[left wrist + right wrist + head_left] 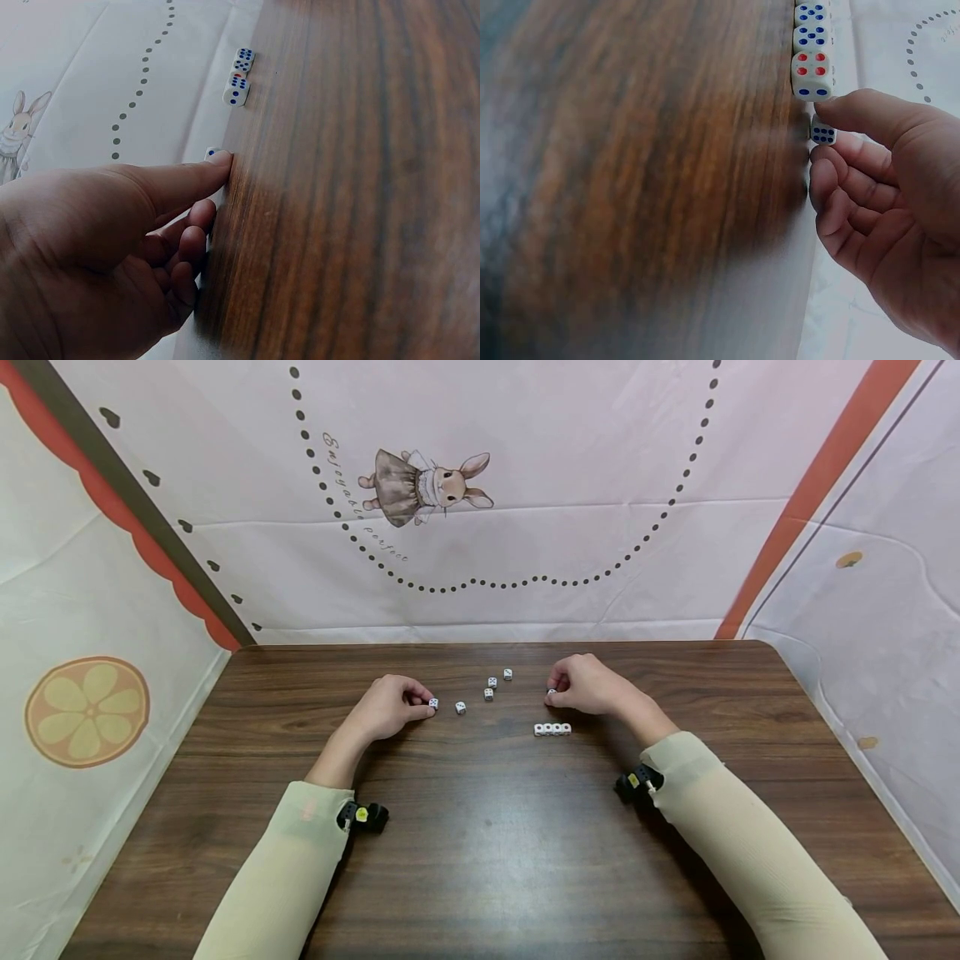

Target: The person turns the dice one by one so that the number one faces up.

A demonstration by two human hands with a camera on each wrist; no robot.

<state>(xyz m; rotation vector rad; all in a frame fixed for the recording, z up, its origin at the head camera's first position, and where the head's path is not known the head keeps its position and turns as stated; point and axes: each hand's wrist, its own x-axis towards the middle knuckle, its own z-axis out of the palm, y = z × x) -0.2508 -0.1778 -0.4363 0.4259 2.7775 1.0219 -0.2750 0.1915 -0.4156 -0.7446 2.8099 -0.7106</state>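
At the back of the table, my left hand (387,705) pinches a white die (433,703) between thumb and fingers. In the left wrist view the thumb covers most of that die (211,152). Another die (461,707) lies just to its right. My right hand (588,683) pinches a second white die (552,692); its blue pips show on the die (823,134) in the right wrist view. Nearer me than that hand, several dice stand side by side in a short row (552,729). The right wrist view shows red pips on the row's end die (811,75).
Between the hands lie three loose dice: one die (488,694), one behind it (492,682), and one farther back (507,674). All rest on a dark wooden table (480,860). A printed white cloth (570,543) hangs behind the back edge.
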